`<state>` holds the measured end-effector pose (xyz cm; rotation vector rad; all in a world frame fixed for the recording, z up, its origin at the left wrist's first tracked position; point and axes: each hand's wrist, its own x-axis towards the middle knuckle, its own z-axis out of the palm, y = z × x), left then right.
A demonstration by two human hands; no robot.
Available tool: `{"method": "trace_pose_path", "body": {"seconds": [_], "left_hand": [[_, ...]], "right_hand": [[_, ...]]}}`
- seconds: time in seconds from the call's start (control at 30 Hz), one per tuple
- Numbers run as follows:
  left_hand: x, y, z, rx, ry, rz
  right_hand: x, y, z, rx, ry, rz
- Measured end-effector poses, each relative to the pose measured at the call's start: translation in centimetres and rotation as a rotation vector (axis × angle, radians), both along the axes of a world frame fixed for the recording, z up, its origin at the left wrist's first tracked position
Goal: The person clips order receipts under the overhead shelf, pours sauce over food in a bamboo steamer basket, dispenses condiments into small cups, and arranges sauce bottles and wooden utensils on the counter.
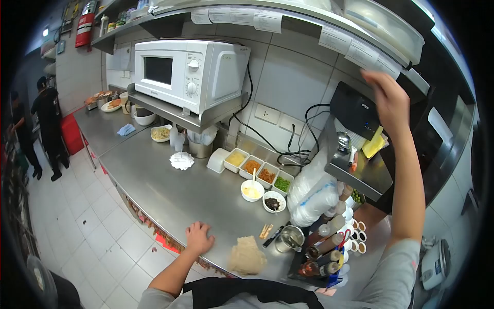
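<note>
My left hand (198,237) rests on the front edge of the steel counter (170,201), fingers lying flat and apart, with nothing in it. A folded beige cloth (247,256) lies just to its right. My right hand (389,103) is raised at the upper right, close below the printed paper slips (363,53) hanging from the overhead shelf. Its fingers are bent and slightly blurred; I cannot tell whether they touch a slip or hold anything. Behind that wrist stands a black Epson printer (355,109), with a call bell (343,141) on the small steel shelf below.
A white microwave (190,74) stands on a raised shelf. Ingredient tubs (252,166) and two small bowls (252,191) sit mid-counter. Sauce bottles (319,252), a metal container (289,239) and plastic bags (311,193) crowd the right. Two people (49,123) stand far left.
</note>
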<state>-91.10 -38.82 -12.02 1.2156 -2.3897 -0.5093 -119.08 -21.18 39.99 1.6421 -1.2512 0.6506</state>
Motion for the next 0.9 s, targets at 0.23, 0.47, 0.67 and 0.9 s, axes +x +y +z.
{"method": "trace_pose_path", "body": {"seconds": [0.23, 0.47, 0.67, 0.9], "left_hand": [[5.6, -13.3, -0.8, -0.161, 0.046, 0.008], [6.5, -14.5, -0.5, -0.199, 0.074, -0.067], [6.4, -14.7, -0.4, -0.184, 0.094, -0.098], [6.3, -14.9, -1.0, -0.231, 0.110, -0.117]], "right_hand": [[4.1, -20.2, 7.8, 0.114, -0.035, -0.107], [4.5, -25.0, 8.9, 0.125, 0.077, -0.367], [3.5, -20.3, 8.6, 0.028, -0.030, -0.379], [1.9, -16.7, 8.4, -0.017, -0.001, -0.465]]}}
